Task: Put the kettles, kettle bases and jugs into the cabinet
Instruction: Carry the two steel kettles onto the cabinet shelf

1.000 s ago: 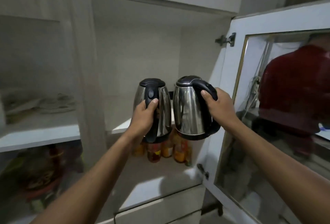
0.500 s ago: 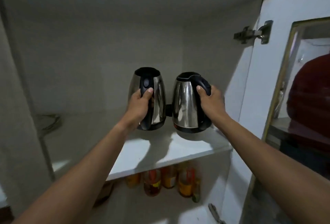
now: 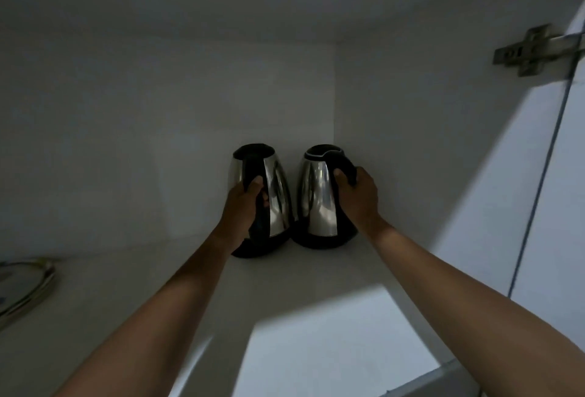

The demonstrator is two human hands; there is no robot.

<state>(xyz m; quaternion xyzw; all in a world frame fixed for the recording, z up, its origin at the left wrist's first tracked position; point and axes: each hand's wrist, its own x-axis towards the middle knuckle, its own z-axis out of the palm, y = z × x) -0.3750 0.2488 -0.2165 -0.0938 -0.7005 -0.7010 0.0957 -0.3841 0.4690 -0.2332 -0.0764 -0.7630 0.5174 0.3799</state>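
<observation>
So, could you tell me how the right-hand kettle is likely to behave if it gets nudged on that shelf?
The right kettle would probably slide rather than tip: its black base looks wider than its top. The shiny steel body is likely rigid and a bit slippery, so the handle held by the right hand seems the safer hold. The left kettle beside it might get knocked.

Two steel kettles (image 3: pixel 277 197) (image 3: pixel 319 197), two hands (image 3: pixel 243 207) (image 3: pixel 361 194), one stack of plates (image 3: pixel 22 286), one door hinge (image 3: pixel 531 50)

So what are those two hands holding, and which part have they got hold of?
Each hand grips a steel kettle by its black handle: left hand on the left kettle, right hand on the right kettle, both on the cabinet shelf.
</observation>
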